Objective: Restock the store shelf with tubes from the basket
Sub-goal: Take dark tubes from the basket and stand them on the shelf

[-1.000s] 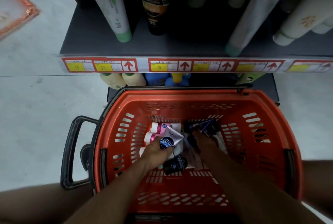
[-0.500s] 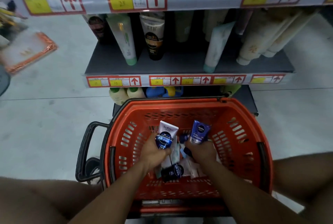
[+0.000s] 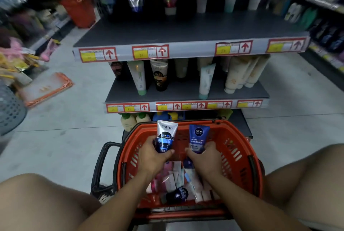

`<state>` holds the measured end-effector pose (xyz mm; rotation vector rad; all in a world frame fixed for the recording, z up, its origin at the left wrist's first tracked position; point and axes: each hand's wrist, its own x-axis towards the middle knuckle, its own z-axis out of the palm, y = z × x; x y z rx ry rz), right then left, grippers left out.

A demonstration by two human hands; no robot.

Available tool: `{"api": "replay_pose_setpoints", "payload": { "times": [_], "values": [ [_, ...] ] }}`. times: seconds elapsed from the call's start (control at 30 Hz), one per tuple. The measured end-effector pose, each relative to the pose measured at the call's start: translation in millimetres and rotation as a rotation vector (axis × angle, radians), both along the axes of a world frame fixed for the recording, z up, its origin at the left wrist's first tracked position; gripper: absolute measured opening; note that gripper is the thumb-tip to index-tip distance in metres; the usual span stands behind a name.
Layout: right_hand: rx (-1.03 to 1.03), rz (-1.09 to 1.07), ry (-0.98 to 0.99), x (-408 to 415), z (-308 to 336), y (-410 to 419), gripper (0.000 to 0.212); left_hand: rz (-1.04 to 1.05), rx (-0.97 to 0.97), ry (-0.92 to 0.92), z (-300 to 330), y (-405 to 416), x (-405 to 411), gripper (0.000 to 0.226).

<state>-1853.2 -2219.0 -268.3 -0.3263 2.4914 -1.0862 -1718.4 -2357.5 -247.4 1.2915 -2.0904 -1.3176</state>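
An orange basket stands on the floor between my knees, with several tubes lying in its bottom, among them a dark blue tube. My left hand grips a white and blue tube upright above the basket. My right hand grips a blue Nivea tube, also upright. Straight ahead is the dark store shelf with red and yellow price tags on its edge; a lower shelf carries standing tubes.
A black handle sticks out at the basket's left. Bottles stand on the bottom shelf behind the basket. An orange-edged package and a grey basket lie on the floor to the left. More shelving runs along the right.
Both hands have lifted out of the basket, each raising a tube. My view has tilted up, bringing the upper shelf into sight.
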Motion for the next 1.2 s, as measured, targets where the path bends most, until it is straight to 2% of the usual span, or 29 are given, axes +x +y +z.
{"api": "replay_pose_setpoints", "payload": {
  "times": [0.27,0.53,0.67,1.07,1.2],
  "values": [
    [-0.112,0.06,0.149,1.0,79.7,-19.6,0.054,0.061,-0.181,0.127,64.7,-11.9,1.5,0.062],
    [-0.27,0.125,0.3,-4.5,160.1,-57.2,0.053,0.097,-0.275,0.269,132.1,-36.4,-2.3,0.066],
    [-0.34,0.144,0.339,-10.5,197.7,-82.5,0.058,0.136,-0.338,0.343,168.5,-59.7,-10.2,0.067],
    [-0.432,0.153,0.466,-48.4,283.9,-153.2,0.061,0.175,-0.465,0.416,255.3,-124.7,-50.8,0.071],
    [-0.432,0.135,0.519,-70.2,299.4,-173.6,0.063,0.194,-0.514,0.391,277.1,-143.0,-68.0,0.071]
  ]
}}
